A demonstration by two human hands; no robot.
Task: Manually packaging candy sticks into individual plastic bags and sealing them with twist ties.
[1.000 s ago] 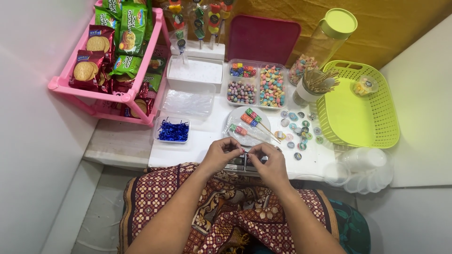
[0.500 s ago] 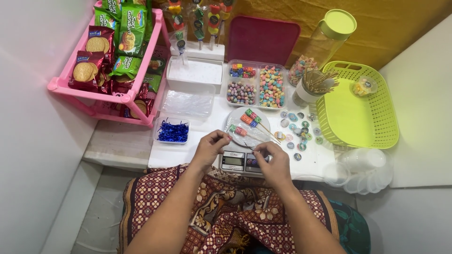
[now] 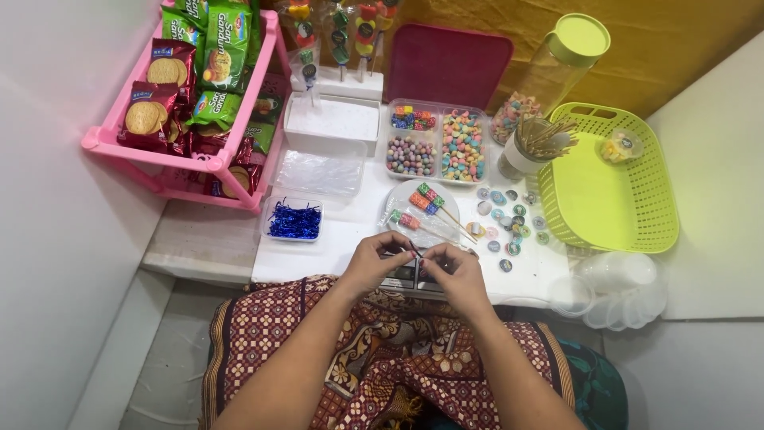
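Observation:
My left hand [image 3: 372, 261] and my right hand [image 3: 455, 272] meet fingertip to fingertip at the table's front edge, over a small digital scale [image 3: 406, 275]. Both pinch the near end of a clear-wrapped candy skewer [image 3: 406, 222], whose coloured cubes lie toward the white plate [image 3: 402, 196]. A thin dark bit shows between the fingertips; what it is I cannot tell. Another skewer of cube candies [image 3: 426, 199] lies on the plate.
A tub of blue foil ties [image 3: 293, 220] and clear bags [image 3: 318, 171] lie left. Candy trays [image 3: 438, 143], a stick cup [image 3: 529, 147], round stickers [image 3: 505, 219] and a lime basket [image 3: 609, 187] sit right. A pink snack rack [image 3: 191, 103] stands far left.
Half a second ago my left hand reached up to the wrapped skewer by the plate. Both hands have now drawn back together over the scale, covering most of it.

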